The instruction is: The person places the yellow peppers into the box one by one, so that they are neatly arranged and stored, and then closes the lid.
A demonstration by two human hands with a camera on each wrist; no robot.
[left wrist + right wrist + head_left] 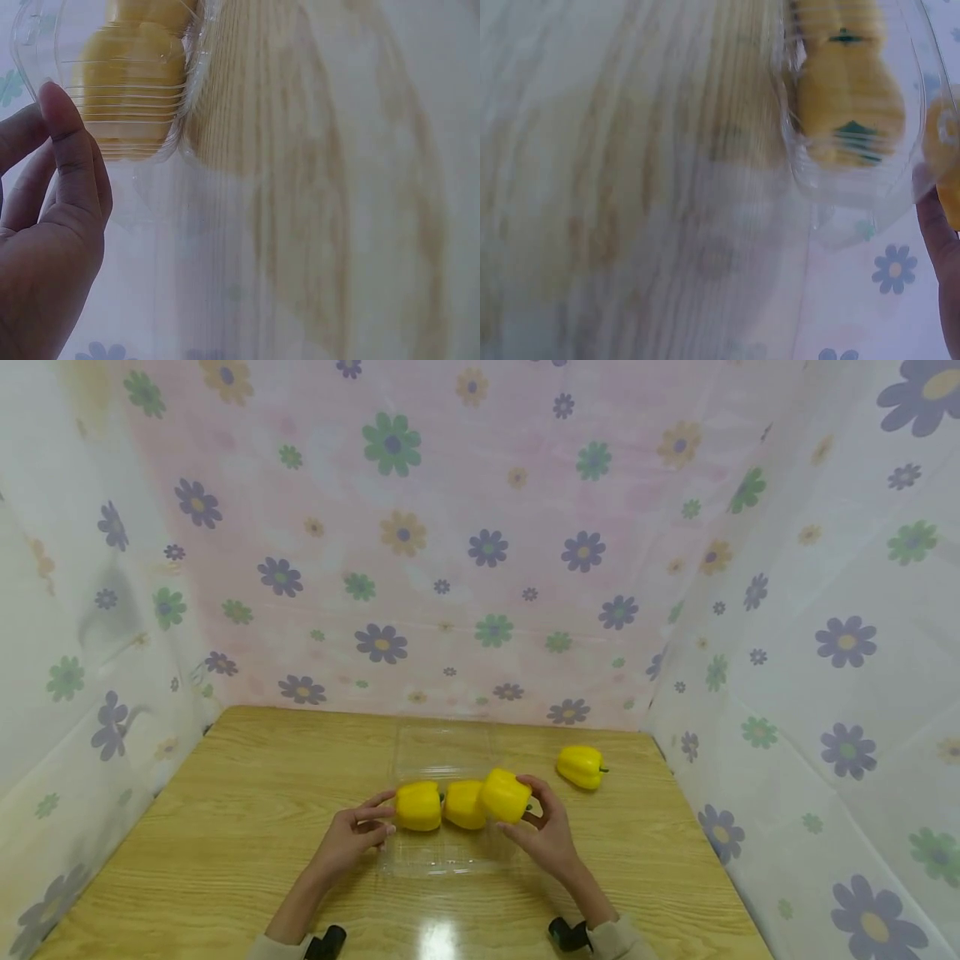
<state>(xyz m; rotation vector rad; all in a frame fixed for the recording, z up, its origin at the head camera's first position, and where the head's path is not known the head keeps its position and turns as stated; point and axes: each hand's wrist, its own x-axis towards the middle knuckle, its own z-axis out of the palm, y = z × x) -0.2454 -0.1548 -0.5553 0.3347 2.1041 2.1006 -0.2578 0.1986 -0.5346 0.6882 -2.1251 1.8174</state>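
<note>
A clear plastic clamshell container (pixel 442 860) lies on the table with its lid (pixel 442 747) folded back away from me. Two yellow bell peppers, a left one (pixel 417 807) and a middle one (pixel 463 804), sit side by side in it. My left hand (pixel 348 841) pinches the container's left rim, its thumb (pixel 60 109) against the plastic in the left wrist view. Above the container's right end, my right hand (pixel 552 835) grips another yellow bell pepper (pixel 504 796) between thumb and fingers. In the right wrist view this held pepper (pixel 949 199) is mostly cut off.
One more yellow bell pepper (pixel 581 767) lies on the wooden table (pixel 247 810), to the right beyond my right hand. Flower-patterned sheets (pixel 450 568) enclose the table at the back and on both sides.
</note>
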